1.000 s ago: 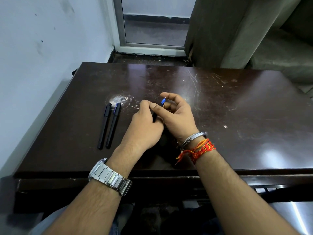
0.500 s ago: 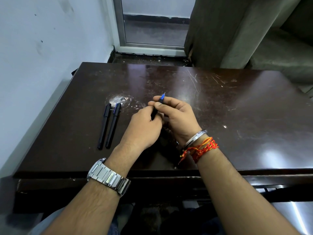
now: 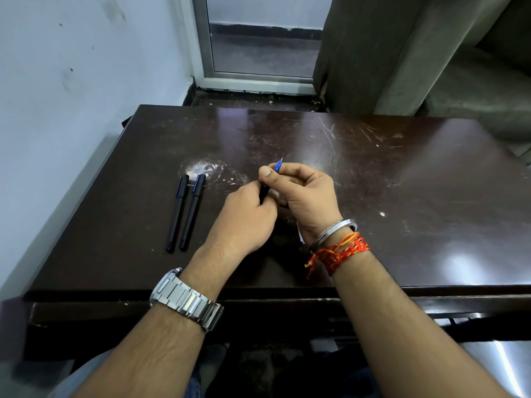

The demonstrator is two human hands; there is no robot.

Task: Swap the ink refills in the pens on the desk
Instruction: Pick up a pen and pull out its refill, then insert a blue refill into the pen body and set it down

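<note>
**Refill tip could bend or slip**

Both hands hold one pen above the tabletop [image 3: 402, 196]: the left hand [image 3: 244, 222] grips the black barrel [image 3: 263, 193], the right hand [image 3: 304, 196] pinches the blue refill tip [image 3: 278, 165] (its seating is hidden). Skewed pressure may bend it. Two capped pens [image 3: 185, 211] lie well apart, left.

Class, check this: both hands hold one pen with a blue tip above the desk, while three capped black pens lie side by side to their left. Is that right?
Not quite: the head view shows two capped pens lying side by side, not three. The rest stands: the left hand and right hand hold one pen with a blue tip above the desk.
</note>
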